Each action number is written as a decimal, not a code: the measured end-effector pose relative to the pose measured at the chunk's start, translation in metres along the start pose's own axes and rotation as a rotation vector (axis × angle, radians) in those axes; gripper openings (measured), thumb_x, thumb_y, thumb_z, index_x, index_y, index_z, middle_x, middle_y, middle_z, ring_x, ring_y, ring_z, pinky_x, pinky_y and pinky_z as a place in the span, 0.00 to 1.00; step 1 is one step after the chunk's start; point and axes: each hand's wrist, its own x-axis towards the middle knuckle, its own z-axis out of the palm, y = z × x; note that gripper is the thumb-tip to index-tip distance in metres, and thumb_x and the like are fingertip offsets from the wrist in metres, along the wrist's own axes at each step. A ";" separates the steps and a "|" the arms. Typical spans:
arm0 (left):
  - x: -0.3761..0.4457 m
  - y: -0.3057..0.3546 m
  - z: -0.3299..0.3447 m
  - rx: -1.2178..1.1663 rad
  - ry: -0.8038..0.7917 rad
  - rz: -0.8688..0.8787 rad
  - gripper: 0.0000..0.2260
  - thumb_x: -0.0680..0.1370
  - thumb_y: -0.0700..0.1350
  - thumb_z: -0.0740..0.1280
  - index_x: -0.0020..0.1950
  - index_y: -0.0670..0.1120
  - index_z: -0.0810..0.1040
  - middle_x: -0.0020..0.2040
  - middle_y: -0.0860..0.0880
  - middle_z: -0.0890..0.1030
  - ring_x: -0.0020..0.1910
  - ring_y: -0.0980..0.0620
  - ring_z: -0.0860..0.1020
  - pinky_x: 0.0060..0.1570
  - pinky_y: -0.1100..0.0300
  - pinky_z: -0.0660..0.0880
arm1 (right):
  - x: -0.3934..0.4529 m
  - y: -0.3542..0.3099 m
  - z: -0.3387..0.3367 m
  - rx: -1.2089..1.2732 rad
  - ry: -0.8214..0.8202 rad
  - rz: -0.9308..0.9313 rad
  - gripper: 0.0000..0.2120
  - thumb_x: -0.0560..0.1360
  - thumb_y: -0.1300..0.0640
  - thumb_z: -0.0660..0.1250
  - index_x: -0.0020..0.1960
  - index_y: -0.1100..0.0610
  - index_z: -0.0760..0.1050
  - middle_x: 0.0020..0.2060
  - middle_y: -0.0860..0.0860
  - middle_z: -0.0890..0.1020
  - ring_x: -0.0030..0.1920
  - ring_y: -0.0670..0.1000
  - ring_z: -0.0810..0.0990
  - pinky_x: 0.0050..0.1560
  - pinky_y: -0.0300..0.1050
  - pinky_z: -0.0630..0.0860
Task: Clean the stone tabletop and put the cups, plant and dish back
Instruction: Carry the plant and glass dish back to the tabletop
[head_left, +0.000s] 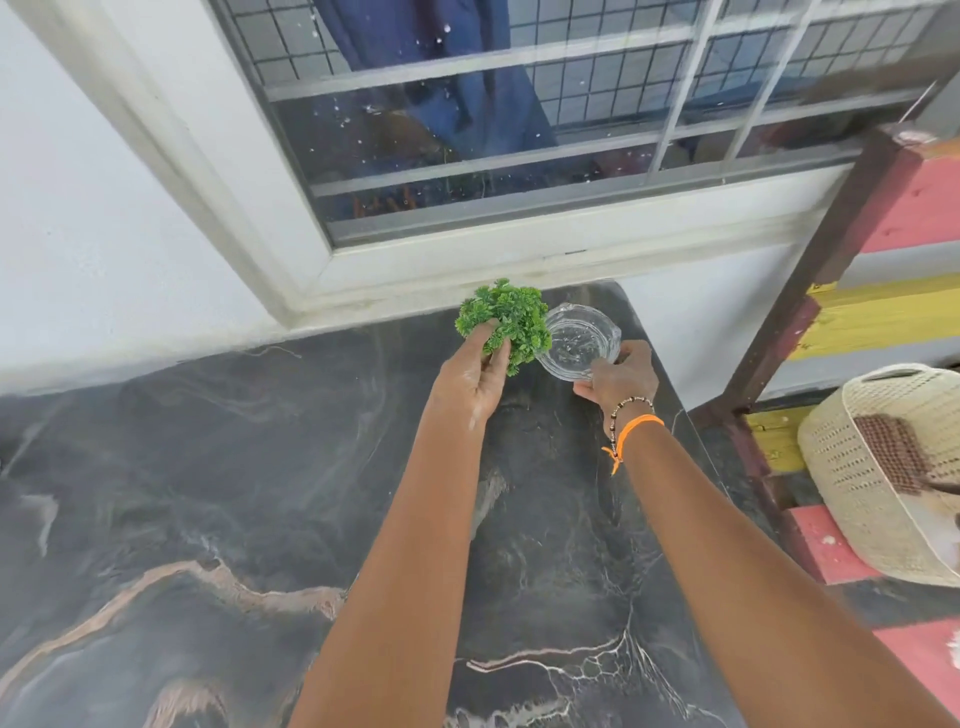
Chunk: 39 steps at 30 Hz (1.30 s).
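Partly hidden by foliage, the left hand (475, 376) grips the plant (506, 319); its pot is unseen. Beside it, the right hand (621, 376) pinches the glass dish (579, 343) at the worktop's (208, 493) far right corner.

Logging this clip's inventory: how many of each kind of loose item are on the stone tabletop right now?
Green plant: 1, gripped by the left hand
Clear glass dish: 1, held at its rim by the right hand
Cups: 0 in view
Total: 2
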 end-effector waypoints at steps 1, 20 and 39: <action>0.004 0.001 0.003 0.011 -0.002 0.002 0.05 0.72 0.32 0.70 0.43 0.37 0.74 0.63 0.40 0.68 0.47 0.50 0.74 0.41 0.63 0.79 | 0.004 -0.003 0.003 0.002 0.010 -0.001 0.12 0.72 0.66 0.62 0.55 0.57 0.70 0.35 0.48 0.73 0.27 0.51 0.79 0.44 0.55 0.82; 0.013 0.001 0.005 0.087 -0.068 0.037 0.18 0.76 0.52 0.66 0.54 0.38 0.75 0.45 0.44 0.74 0.41 0.53 0.74 0.42 0.61 0.79 | 0.012 -0.008 0.005 0.184 -0.060 -0.025 0.15 0.75 0.66 0.64 0.61 0.60 0.71 0.60 0.61 0.74 0.46 0.58 0.81 0.43 0.48 0.80; 0.010 -0.007 -0.005 0.233 -0.044 0.031 0.34 0.79 0.63 0.45 0.65 0.37 0.71 0.69 0.40 0.70 0.72 0.41 0.63 0.73 0.50 0.53 | 0.010 -0.013 0.003 0.216 -0.081 0.006 0.19 0.75 0.71 0.61 0.63 0.58 0.71 0.60 0.61 0.75 0.36 0.52 0.80 0.46 0.50 0.81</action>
